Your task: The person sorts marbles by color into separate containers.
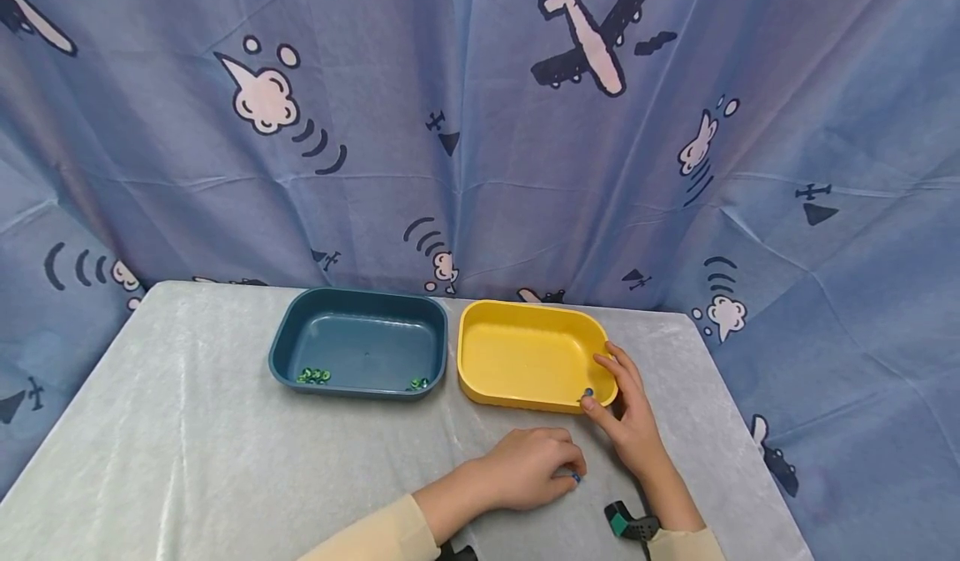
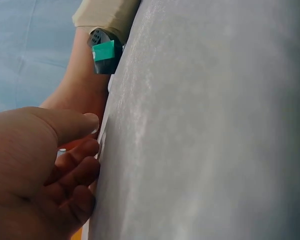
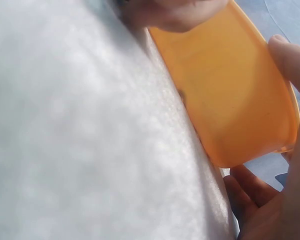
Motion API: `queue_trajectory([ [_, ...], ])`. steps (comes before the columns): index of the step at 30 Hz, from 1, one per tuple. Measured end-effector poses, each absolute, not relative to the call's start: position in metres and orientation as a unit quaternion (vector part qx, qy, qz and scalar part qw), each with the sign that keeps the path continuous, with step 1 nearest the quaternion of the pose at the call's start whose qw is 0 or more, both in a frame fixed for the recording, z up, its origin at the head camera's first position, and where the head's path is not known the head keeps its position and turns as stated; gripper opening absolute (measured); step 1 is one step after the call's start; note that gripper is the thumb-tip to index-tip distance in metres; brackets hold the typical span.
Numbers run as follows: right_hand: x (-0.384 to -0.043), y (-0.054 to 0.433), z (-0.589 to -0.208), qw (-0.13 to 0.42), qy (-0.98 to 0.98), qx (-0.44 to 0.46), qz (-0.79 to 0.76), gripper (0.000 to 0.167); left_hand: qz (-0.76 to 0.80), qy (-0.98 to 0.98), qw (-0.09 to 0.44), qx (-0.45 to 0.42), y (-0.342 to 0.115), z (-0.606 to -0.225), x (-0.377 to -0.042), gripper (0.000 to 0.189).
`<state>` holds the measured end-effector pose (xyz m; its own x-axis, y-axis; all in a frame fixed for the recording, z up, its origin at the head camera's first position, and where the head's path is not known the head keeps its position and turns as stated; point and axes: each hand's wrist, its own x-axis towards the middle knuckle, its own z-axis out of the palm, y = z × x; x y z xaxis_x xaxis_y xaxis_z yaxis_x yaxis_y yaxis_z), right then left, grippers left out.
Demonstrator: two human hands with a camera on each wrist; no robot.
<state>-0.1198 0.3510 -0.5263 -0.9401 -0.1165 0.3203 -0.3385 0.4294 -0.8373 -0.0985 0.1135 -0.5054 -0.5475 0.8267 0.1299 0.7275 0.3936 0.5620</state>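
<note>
A tiny blue bead [image 1: 577, 478] shows at the fingertips of my left hand [image 1: 528, 469], pinched between thumb and forefinger just above the cloth. The yellow tray [image 1: 525, 403] lies beyond it. My right hand [image 1: 633, 419] grips that tray at its near right corner, fingers over the right rim and thumb at the near rim. Inside this corner is another small blue piece [image 1: 588, 392], close to the thumb tip; whether they touch I cannot tell. In the right wrist view the orange-looking tray wall [image 3: 225, 100] stands between thumb and fingers.
A dark teal tray [image 1: 356, 393] sits left of the yellow one, with several green beads [image 1: 313, 375] in its near left corner and a few more [image 1: 417, 383] near right. Pale cloth [image 1: 225, 461] covers the table. A blue patterned curtain [image 1: 375, 127] hangs behind.
</note>
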Motion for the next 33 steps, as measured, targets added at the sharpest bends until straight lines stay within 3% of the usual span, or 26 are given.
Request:
queue_trajectory([
  [21,-0.120,0.351,-0.526,0.113,-0.848,0.134,0.501,0.061,0.353,0.809,0.093,0.461,0.100,-0.494,-0.110,0.015],
  [33,-0.119,0.352,-0.524,0.112,-0.849,0.134,0.499,0.060,0.395,0.789,0.031,0.470,0.094,-0.470,-0.113,0.017],
])
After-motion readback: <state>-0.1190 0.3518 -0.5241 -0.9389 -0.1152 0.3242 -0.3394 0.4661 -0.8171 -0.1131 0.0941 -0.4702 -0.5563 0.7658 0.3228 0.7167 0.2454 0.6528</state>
